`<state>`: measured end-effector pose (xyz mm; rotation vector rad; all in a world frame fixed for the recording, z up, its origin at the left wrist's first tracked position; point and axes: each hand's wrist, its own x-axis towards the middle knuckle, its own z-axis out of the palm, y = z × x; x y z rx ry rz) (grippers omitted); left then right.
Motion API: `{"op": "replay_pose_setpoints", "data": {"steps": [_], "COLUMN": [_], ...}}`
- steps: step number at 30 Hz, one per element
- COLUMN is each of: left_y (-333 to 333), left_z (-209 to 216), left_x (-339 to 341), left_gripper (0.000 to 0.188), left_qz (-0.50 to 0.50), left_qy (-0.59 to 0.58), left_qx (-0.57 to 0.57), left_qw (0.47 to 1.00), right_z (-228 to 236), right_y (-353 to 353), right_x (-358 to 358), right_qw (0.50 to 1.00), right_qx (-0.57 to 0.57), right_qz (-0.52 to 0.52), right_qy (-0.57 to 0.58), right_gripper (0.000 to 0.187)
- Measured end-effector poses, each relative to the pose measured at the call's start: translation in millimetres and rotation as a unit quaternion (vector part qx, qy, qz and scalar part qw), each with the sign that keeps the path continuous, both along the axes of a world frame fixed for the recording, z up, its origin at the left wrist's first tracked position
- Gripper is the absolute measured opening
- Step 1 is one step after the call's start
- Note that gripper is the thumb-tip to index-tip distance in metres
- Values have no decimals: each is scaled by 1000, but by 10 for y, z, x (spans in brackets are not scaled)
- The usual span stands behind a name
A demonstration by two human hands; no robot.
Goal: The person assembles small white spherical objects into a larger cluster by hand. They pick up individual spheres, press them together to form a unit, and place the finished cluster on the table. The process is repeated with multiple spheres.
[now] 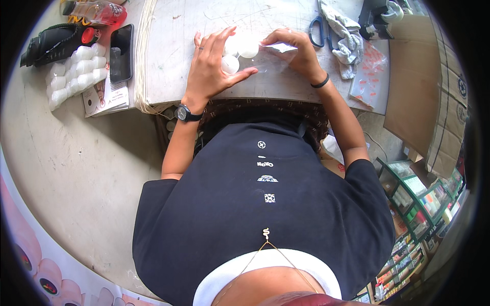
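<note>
White round pieces [230, 65] are bunched on the table in front of me, the far ones washed out by glare. My left hand [209, 64] curves around their left side, with its fingers spread and the thumb stretched out below them. To their right, my right hand [298, 53] has thumb and index finger pinched on a thin clear plastic bag [275, 64]. The bag is hard to make out against the pale table, and part of it lies behind the fingers.
Scissors [317, 31], a grey-white cloth glove [345, 38] and an orange-printed plastic packet [368, 74] lie to the right, beside a cardboard sheet [413, 86]. On the left are wrapped white cylinders [79, 71], a phone [121, 53], a bottle [99, 13] and a cord bundle [142, 56].
</note>
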<state>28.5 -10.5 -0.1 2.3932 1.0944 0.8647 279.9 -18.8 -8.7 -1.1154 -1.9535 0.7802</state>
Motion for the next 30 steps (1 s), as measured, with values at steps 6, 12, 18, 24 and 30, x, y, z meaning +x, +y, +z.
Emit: {"op": "replay_pose_setpoints", "data": {"steps": [6,12,18,24,30], "left_y": [22,25,27,31,12], "left_z": [-16,-31,-9,-35,43], "left_x": [-2,-16,-15,-32,-112], "left_gripper": [94,67,48,43,44], "left_qz": [-3,-8,-5,-20,-3], "left_qy": [3,4,-1,-7,11], "left_qx": [4,16,43,44,-24], "left_qw": [1000,1000,999,999,1000], "right_z": [42,75,132,90,769], "right_y": [49,77,-5,-76,317], "right_x": [-128,-123,-214,-212,331], "right_qw": [995,998,998,996,980], "right_qx": [-6,59,-34,-53,-151], "right_qz": [0,7,-26,-27,36], "right_qy": [97,-1,45,62,-126], "right_gripper": [42,43,35,37,60]}}
